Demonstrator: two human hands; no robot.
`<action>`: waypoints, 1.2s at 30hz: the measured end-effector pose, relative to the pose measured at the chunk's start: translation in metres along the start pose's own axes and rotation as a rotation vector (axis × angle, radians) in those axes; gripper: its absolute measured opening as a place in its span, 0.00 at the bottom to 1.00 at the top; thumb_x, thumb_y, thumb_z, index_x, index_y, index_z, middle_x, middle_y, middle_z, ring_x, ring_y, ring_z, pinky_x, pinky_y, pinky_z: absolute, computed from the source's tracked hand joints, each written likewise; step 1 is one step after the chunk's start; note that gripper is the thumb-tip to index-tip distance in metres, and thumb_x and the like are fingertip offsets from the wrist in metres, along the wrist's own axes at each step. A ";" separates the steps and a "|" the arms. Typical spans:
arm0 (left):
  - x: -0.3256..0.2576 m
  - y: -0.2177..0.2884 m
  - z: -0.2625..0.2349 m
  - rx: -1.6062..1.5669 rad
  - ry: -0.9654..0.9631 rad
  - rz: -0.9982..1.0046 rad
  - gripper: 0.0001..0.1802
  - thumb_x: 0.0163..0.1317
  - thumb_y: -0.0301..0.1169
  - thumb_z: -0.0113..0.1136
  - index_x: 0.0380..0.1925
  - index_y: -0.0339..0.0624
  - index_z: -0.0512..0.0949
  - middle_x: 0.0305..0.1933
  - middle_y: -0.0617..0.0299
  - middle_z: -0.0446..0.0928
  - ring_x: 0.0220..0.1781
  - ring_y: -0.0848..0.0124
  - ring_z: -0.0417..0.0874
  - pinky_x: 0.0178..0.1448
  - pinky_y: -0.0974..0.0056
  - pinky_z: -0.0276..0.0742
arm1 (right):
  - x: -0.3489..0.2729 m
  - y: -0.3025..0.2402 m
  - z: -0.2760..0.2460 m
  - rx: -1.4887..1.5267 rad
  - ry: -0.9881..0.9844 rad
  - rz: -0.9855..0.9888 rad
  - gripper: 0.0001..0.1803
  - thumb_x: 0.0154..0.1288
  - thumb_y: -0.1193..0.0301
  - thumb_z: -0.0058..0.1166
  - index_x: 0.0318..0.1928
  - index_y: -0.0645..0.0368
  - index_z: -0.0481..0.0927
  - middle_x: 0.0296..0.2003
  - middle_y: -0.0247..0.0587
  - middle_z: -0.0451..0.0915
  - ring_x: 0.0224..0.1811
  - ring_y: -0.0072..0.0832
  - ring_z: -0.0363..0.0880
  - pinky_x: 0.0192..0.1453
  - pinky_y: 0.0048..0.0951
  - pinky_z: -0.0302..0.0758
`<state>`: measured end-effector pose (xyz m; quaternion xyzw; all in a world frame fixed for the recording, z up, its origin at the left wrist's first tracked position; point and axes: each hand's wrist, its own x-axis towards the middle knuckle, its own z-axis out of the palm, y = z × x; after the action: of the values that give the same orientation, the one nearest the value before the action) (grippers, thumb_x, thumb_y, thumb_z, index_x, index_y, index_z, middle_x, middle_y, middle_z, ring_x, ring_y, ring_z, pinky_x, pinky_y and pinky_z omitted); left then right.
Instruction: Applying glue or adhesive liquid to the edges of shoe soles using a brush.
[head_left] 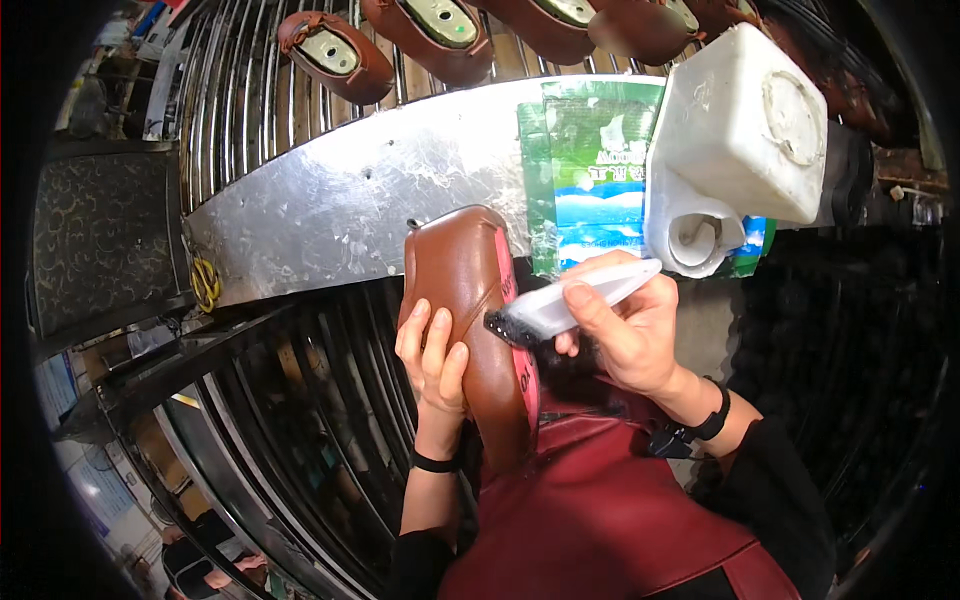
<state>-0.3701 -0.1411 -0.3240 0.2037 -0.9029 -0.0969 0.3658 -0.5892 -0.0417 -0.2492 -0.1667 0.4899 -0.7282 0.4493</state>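
A brown leather shoe upper (455, 265), stretched on a form, is tilted in front of my body with a pink strip (505, 262) along its right side. My left hand (432, 365) is closed around its left side, fingers spread over the leather. In my right hand (635, 335) is a white-handled brush (590, 297), gripped between thumb and fingers. Its dark bristles lie at the pink strip, by the middle of the shoe; whether they press on it I cannot tell. The palm side of my left hand is hidden by the shoe.
A white plastic jug (715, 130) with a cut-open spout stands on green-and-blue packaging (595, 130), on a metal sheet (300, 210). Behind, several brown shoes (425, 40) rest on a roller rack (225, 100). A dark patterned panel (105, 235) is at the left. Another person (200, 560) shows at lower left.
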 end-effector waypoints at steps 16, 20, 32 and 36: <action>0.010 -0.001 0.007 -0.062 0.111 0.023 0.21 0.68 0.25 0.66 0.60 0.43 0.74 0.68 0.45 0.80 0.71 0.42 0.79 0.71 0.40 0.76 | -0.024 -0.031 -0.013 -0.353 -0.325 -0.184 0.06 0.72 0.76 0.65 0.43 0.68 0.88 0.31 0.42 0.88 0.30 0.27 0.87 0.34 0.28 0.84; 0.018 0.001 0.007 -0.054 0.125 0.029 0.21 0.68 0.26 0.66 0.60 0.42 0.74 0.68 0.45 0.80 0.71 0.44 0.79 0.73 0.42 0.75 | -0.072 -0.039 -0.007 -0.475 -0.621 -0.580 0.12 0.59 0.84 0.70 0.44 0.70 0.87 0.36 0.53 0.88 0.34 0.45 0.90 0.41 0.39 0.88; 0.047 0.022 -0.002 -0.050 0.084 -0.021 0.33 0.60 0.33 0.72 0.66 0.35 0.77 0.70 0.44 0.79 0.71 0.43 0.77 0.73 0.44 0.71 | -0.074 -0.065 -0.009 -0.202 -0.203 -0.136 0.08 0.73 0.76 0.62 0.44 0.72 0.85 0.38 0.50 0.90 0.31 0.23 0.87 0.35 0.24 0.82; 0.060 0.021 -0.008 -0.018 0.051 -0.066 0.33 0.58 0.31 0.72 0.65 0.35 0.78 0.70 0.45 0.79 0.71 0.45 0.78 0.74 0.45 0.71 | -0.071 -0.080 -0.003 -0.386 -0.455 -0.449 0.09 0.58 0.81 0.68 0.38 0.75 0.85 0.35 0.59 0.88 0.35 0.38 0.90 0.41 0.32 0.87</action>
<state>-0.4097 -0.1491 -0.2747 0.2326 -0.8853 -0.1119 0.3869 -0.5926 0.0275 -0.1672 -0.5091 0.4571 -0.6472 0.3361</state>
